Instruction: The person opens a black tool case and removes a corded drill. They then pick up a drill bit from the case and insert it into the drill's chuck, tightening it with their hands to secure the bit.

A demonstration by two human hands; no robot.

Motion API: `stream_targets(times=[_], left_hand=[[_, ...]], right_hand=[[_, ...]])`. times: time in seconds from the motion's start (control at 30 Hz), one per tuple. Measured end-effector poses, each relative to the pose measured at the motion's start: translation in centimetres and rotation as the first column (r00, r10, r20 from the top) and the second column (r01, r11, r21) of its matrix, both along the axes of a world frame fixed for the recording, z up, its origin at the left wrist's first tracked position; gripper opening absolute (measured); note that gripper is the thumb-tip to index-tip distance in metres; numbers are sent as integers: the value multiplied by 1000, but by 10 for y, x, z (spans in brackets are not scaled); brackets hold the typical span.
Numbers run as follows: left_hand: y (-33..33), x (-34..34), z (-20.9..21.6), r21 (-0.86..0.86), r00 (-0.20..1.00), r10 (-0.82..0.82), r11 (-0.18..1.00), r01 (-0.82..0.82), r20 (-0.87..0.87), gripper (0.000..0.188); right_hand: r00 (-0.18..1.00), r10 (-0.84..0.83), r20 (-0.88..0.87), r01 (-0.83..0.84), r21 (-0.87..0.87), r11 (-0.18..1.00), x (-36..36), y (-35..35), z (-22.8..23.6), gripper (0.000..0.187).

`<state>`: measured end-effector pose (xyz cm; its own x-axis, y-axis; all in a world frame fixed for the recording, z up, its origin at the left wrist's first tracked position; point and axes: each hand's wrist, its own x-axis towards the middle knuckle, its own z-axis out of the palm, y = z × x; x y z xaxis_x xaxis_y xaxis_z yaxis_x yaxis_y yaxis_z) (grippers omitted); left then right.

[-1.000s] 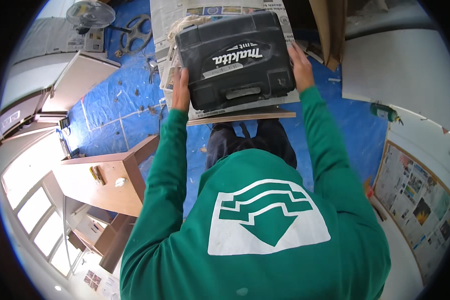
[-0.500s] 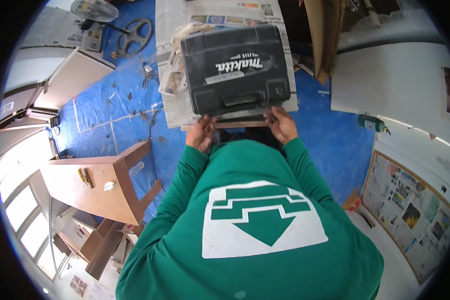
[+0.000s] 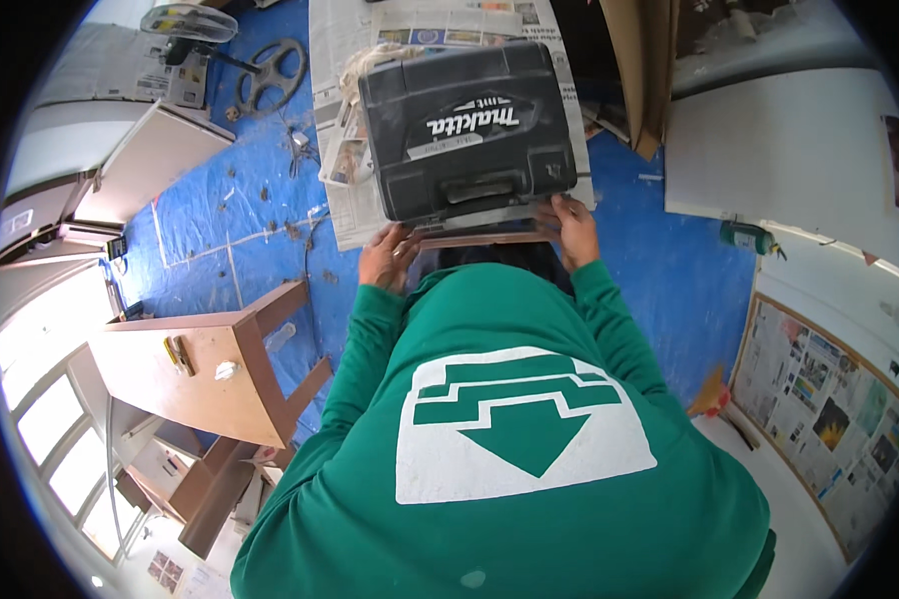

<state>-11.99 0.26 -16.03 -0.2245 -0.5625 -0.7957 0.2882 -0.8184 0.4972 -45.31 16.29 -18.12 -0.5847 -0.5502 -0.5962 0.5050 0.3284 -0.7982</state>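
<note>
A black hard plastic tool case (image 3: 499,85) lies on newspaper, its handle (image 3: 479,190) on the side toward me. My left hand (image 3: 388,258) is at the case's near left corner, fingers curled against the lower edge. At the near right corner, my right hand (image 3: 575,232) grips the edge with its fingertips. Both forearms are in green sleeves. Between my hands and below the handle shows the reddish-brown edge of a board (image 3: 484,239). The undersides of the fingers are partly hidden by the case.
Newspaper sheets (image 3: 355,215) cover the work surface, with a crumpled beige cloth (image 3: 365,65) behind the case. Blue plastic sheeting (image 3: 210,200) covers the floor. A wooden cabinet piece (image 3: 170,374) stands left, a fan (image 3: 188,22) far left, and a white panel (image 3: 769,150) at right.
The case has shifted slightly away and to the left in view. My left hand has moved a little left and the right hand slightly right, both staying at the near corners.
</note>
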Motion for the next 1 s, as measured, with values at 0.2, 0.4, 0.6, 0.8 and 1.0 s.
stream_targets(times=[0.2,0.4,0.6,0.8,1.0], left_hand=[[-15,-7,2,-443,615,-158,561,700,772,73],[-18,-26,94,-545,807,-170,657,520,566,65],[-120,-45,189,-764,833,-8,394,511,554,63],[-220,-82,216,-827,916,-82,403,391,393,73],[-263,-104,199,-843,963,-113,467,268,244,63]], right_hand=[[577,451,-681,-342,300,891,-4,-13,77,82],[704,320,-634,-362,68,930,-11,-33,136,76],[295,85,-952,-348,-24,937,-58,-125,207,87],[76,210,-975,-364,169,916,-109,-246,262,97],[141,387,-911,-297,334,895,-135,-312,280,98]])
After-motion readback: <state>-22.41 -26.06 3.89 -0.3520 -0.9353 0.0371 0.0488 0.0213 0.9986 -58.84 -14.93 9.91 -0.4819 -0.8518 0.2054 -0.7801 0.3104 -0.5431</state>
